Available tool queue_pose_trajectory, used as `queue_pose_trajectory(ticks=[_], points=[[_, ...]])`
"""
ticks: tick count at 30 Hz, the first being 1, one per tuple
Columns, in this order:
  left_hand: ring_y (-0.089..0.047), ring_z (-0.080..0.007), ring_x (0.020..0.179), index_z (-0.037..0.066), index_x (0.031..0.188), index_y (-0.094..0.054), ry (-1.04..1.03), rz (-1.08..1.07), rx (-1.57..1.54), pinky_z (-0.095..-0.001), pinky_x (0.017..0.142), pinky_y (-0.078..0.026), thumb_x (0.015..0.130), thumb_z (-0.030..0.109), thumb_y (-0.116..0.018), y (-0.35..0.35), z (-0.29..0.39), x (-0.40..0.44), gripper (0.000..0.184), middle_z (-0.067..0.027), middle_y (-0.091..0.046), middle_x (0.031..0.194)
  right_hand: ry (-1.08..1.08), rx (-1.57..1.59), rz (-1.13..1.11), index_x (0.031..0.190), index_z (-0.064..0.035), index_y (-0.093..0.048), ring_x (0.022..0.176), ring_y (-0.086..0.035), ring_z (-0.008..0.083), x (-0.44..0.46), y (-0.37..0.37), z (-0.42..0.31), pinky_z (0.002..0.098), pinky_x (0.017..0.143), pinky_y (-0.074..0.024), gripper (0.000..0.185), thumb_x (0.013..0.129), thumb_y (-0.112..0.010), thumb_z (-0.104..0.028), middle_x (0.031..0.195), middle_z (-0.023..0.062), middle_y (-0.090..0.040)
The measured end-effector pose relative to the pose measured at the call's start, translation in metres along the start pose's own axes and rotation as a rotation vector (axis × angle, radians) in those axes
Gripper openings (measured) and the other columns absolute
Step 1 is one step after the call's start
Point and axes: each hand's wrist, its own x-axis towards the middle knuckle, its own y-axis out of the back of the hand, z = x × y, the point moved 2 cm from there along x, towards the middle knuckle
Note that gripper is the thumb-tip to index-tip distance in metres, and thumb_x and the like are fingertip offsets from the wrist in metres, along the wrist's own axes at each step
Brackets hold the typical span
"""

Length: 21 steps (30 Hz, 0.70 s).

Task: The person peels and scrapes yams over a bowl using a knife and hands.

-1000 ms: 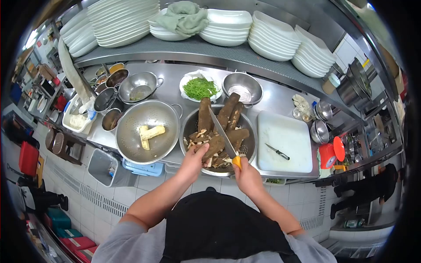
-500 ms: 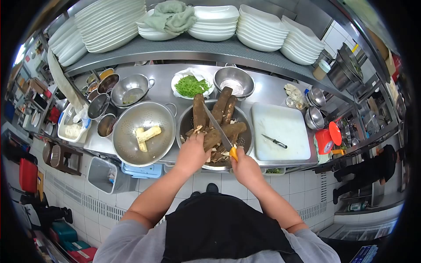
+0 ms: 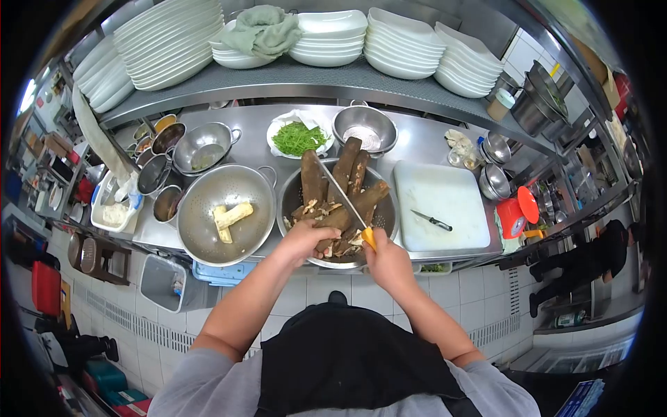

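Note:
My left hand (image 3: 306,240) is closed round the near end of a brown root (image 3: 335,224) over a perforated metal bowl (image 3: 390,222). My right hand (image 3: 386,258) grips the yellow handle of a long knife (image 3: 340,189), whose blade points up and to the left above the root. Several more unpeeled roots (image 3: 312,178) lean in the bowl among pale and brown peelings. On the left, a colander (image 3: 198,201) holds two peeled pale yellow pieces (image 3: 226,221).
A white cutting board (image 3: 440,198) with a small knife (image 3: 431,220) lies right of the bowl. Behind are greens (image 3: 300,137) and a metal bowl (image 3: 365,131). Stacked white plates (image 3: 326,38) fill the overhead shelf. A red scale (image 3: 512,217) stands right; a person (image 3: 590,257) is far right.
My left hand has gone from lying over the root to holding its near end. The knife blade has turned edge-on. The whole view has shifted slightly.

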Motion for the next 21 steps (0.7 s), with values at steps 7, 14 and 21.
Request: queue_pose_trajectory(ticks=[7, 14, 21], points=[[-0.060, -0.0123, 0.062, 0.002, 0.108, -0.065, 0.011, -0.048, -0.096, -0.0265, 0.051, -0.047, 0.084, 0.025, -0.076, -0.001, -0.001, 0.003, 0.035, -0.0041, -0.066, 0.083, 0.005, 0.070, 0.025, 0.113, -0.0036, -0.048, 0.078, -0.065, 0.0487, 0.005, 0.027, -0.006, 0.0538, 0.065, -0.0515, 0.026, 0.098, -0.059, -0.023, 0.085, 0.0282, -0.067], [-0.060, -0.0123, 0.060, -0.002, 0.114, -0.064, -0.036, 0.043, 0.083, -0.0274, 0.051, -0.048, 0.082, 0.025, -0.078, -0.007, 0.005, -0.002, 0.044, -0.0056, -0.068, 0.084, 0.124, 0.185, 0.432, 0.117, -0.0019, -0.047, 0.072, -0.067, 0.0452, -0.001, 0.022, -0.003, 0.0532, 0.062, -0.0532, 0.032, 0.096, -0.059, -0.022, 0.087, 0.0258, -0.068], [-0.063, -0.0141, 0.070, -0.004, 0.117, -0.061, -0.127, 0.060, 0.083, -0.0294, 0.059, -0.053, 0.085, 0.026, -0.078, 0.000, 0.026, -0.006, 0.047, -0.0085, -0.067, 0.091, -0.025, 0.048, 0.035, 0.112, -0.0023, -0.047, 0.073, -0.066, 0.0458, 0.017, 0.004, 0.021, 0.0549, 0.064, -0.0518, 0.028, 0.099, -0.057, -0.025, 0.081, 0.0261, -0.067]])
